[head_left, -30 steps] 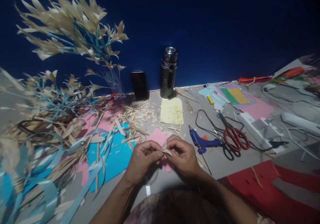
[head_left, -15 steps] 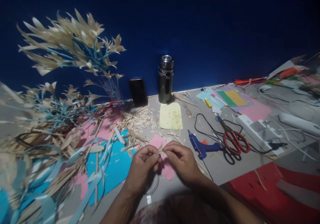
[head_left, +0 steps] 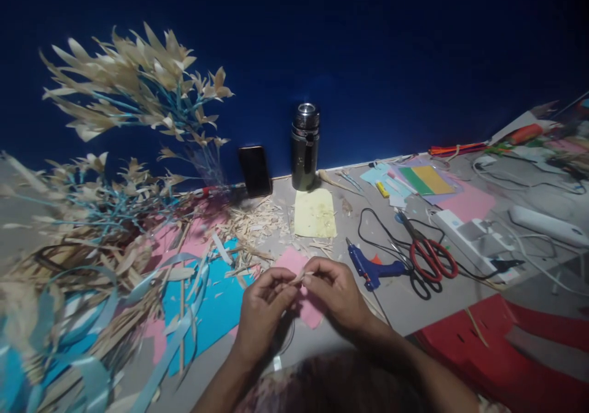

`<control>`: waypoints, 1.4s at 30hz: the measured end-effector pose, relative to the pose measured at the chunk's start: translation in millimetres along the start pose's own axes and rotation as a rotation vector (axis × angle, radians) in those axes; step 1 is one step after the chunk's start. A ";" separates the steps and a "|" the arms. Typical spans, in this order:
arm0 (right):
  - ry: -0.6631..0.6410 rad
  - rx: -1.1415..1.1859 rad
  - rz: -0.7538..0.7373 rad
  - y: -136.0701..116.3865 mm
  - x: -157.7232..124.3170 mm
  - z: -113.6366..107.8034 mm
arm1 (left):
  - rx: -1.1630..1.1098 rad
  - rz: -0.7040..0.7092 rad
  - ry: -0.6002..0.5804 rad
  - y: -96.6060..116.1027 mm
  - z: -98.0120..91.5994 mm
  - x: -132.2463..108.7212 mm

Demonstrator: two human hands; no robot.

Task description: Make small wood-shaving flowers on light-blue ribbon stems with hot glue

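Note:
Between the fingertips of both hands is a small beige dried-husk flower [head_left: 301,276], largely covered by the fingers. My left hand [head_left: 267,307] pinches it from the left, with the other fingers curled in. From the right, my right hand [head_left: 338,291] grips it between thumb and forefinger. Beneath the hands lies a pink paper piece [head_left: 309,313]. A blue glue gun [head_left: 373,270] rests to the right of my right hand, beside red-handled scissors [head_left: 430,261] and black-handled scissors [head_left: 426,285].
Finished husk flowers on blue stems [head_left: 151,88] stand at left, above husk strips and light-blue ribbon [head_left: 170,345]. A steel flask [head_left: 304,149], a phone [head_left: 255,170] and yellow paper [head_left: 315,213] sit by the wall. At right are a power strip [head_left: 473,241] and a red stool [head_left: 473,345].
The husk flower has turned in my fingers; its spread petals showed before and now it looks narrower. My right fingers have moved slightly up and over it.

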State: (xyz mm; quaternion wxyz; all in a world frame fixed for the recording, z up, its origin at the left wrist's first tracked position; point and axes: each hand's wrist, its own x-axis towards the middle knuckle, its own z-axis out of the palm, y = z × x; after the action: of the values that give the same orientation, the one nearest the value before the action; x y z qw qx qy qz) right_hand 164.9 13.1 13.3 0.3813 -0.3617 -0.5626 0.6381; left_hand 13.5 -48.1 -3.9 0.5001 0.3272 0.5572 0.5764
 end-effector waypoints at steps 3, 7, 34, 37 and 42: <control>-0.015 -0.025 0.047 -3.1 0.5 -1.2 | -0.014 -0.035 0.015 -2.0 -7.1 -0.5; -0.051 -0.072 0.105 -8.8 1.1 -0.9 | 0.164 0.075 0.017 2.8 -13.9 0.1; -0.136 -0.777 0.106 2.8 18.1 -61.0 | -0.476 -0.263 0.033 -1.5 -38.3 20.1; -0.149 -0.938 0.060 4.4 22.4 -64.3 | -0.445 -0.211 0.076 -1.1 -35.9 20.7; -0.197 -1.027 0.058 8.0 26.9 -62.7 | -0.428 -0.149 0.174 -3.4 -37.9 20.0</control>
State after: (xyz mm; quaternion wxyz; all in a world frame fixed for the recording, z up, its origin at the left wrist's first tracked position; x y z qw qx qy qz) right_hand 208.0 64.3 -2.1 0.0825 -0.4558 -0.8260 0.3212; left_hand -26.9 -41.6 -17.1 0.5495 0.1208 0.4859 0.6688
